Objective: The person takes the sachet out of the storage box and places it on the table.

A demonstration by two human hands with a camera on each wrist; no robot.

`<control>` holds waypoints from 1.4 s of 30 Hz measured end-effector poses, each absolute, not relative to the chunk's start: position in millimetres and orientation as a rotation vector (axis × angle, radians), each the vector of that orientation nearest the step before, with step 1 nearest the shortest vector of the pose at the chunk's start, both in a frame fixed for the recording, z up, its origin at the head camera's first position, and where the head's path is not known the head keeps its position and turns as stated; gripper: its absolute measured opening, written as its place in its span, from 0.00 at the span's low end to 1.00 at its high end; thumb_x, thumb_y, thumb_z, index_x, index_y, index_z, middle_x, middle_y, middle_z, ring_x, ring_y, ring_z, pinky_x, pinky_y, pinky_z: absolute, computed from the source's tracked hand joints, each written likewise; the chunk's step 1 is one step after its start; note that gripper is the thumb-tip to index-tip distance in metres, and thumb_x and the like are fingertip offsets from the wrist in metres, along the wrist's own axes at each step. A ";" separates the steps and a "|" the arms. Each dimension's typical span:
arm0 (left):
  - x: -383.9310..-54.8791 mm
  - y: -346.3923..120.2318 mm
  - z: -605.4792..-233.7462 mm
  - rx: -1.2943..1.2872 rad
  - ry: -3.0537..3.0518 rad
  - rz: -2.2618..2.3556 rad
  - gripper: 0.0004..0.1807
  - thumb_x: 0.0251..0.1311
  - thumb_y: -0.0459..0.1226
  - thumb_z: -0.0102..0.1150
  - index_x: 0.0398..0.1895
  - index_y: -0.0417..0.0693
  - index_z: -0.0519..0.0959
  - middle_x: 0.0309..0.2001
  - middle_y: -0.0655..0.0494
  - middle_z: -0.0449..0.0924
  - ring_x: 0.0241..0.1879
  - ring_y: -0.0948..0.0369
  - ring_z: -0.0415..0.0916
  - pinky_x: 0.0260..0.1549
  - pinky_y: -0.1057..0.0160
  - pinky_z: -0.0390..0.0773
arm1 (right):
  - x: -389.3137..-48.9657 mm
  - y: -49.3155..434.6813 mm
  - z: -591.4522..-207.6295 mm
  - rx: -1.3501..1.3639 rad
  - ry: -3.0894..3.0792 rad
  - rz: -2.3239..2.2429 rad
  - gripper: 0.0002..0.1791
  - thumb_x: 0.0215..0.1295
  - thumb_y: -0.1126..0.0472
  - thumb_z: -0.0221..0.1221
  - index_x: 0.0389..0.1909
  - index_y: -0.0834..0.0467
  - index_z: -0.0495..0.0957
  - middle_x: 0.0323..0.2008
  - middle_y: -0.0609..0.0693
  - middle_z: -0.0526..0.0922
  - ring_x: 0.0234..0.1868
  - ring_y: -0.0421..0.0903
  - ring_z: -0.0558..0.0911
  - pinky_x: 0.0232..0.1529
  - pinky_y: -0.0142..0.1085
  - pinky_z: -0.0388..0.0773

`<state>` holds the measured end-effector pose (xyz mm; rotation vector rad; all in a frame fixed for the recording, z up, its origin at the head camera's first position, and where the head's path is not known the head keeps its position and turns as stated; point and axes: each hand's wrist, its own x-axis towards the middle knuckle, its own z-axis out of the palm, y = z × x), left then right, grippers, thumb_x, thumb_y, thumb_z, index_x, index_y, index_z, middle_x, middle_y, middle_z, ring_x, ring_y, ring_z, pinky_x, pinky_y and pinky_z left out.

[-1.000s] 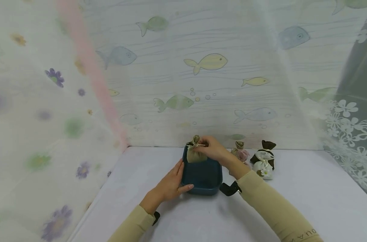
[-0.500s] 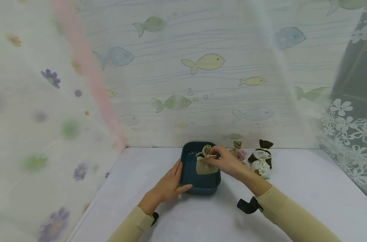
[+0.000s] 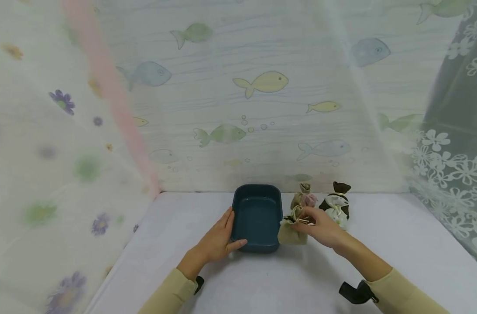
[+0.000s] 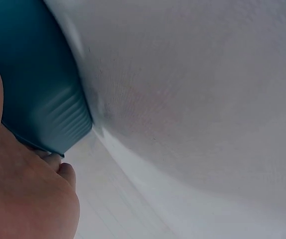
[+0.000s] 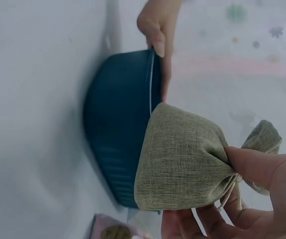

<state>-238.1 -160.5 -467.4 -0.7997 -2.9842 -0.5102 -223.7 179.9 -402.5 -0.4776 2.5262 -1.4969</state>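
Observation:
My right hand (image 3: 324, 229) pinches an olive-beige drawstring pouch (image 3: 292, 234) by its cinched neck. In the head view the pouch hangs at the right side of a dark blue rectangular dish (image 3: 258, 218), overlapping its right edge. The right wrist view shows the pouch's woven cloth body (image 5: 183, 159) plump, with thumb and fingers at its tied cord. Against the dish's left side rests my left hand (image 3: 214, 242), fingers straight along the wall and thumb laid on the near rim. The left wrist view shows the dish's ribbed outer wall (image 4: 58, 109) beside that hand.
Behind my right hand stand a beige pouch with a pink flower (image 3: 307, 199) and a brown-and-white pouch (image 3: 336, 205). A white cloth covers the table (image 3: 262, 283). A fish-printed curtain (image 3: 222, 165) hangs at the table's back edge, and a flower-printed one on the left.
My right hand has carried the olive-beige pouch from over the far part of the dish rightward and nearer, to its right side. My left hand stays on the dish.

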 end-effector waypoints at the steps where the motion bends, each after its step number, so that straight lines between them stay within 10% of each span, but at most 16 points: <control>1: -238.4 -160.5 -467.9 -0.802 -2.984 -0.510 0.57 0.71 0.66 0.47 0.80 0.29 0.44 0.82 0.38 0.37 0.81 0.46 0.43 0.75 0.48 0.55 | -221.8 183.4 -403.4 -0.460 2.529 -1.497 0.12 0.69 0.55 0.66 0.41 0.60 0.79 0.45 0.52 0.79 0.50 0.49 0.77 0.46 0.41 0.75; 42: -240.6 -162.6 -462.5 -0.812 -2.993 -0.467 0.55 0.71 0.64 0.51 0.79 0.28 0.48 0.82 0.36 0.41 0.80 0.44 0.47 0.74 0.47 0.57 | -215.6 269.1 -437.5 -0.283 2.755 -1.368 0.19 0.74 0.57 0.61 0.55 0.67 0.78 0.52 0.60 0.82 0.53 0.57 0.82 0.45 0.43 0.80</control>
